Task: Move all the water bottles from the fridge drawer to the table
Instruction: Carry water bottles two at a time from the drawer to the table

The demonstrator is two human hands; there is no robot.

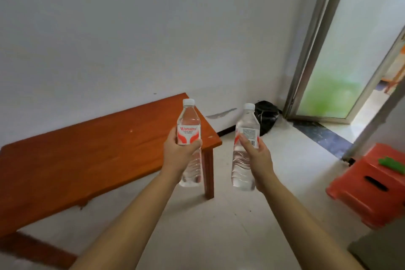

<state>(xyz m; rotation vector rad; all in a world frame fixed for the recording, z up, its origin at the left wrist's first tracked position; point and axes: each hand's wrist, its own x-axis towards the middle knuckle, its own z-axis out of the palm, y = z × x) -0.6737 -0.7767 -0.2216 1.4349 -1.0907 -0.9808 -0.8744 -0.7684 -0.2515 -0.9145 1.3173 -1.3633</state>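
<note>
I hold two clear water bottles with white caps and red-and-white labels, both upright in the air. My left hand (pixel 178 153) grips the left bottle (pixel 189 120) around its middle, in front of the right end of the wooden table (pixel 87 155). My right hand (pixel 258 155) grips the right bottle (pixel 246 125) over the floor, to the right of the table. The orange-brown tabletop carries no bottles. The fridge drawer is out of view.
A white wall runs behind the table. A black bag (pixel 266 116) lies in the corner on the light tiled floor. A frosted glass door (pixel 341 50) stands open at the right. An orange plastic stool (pixel 370 184) with a green item on it sits at the right.
</note>
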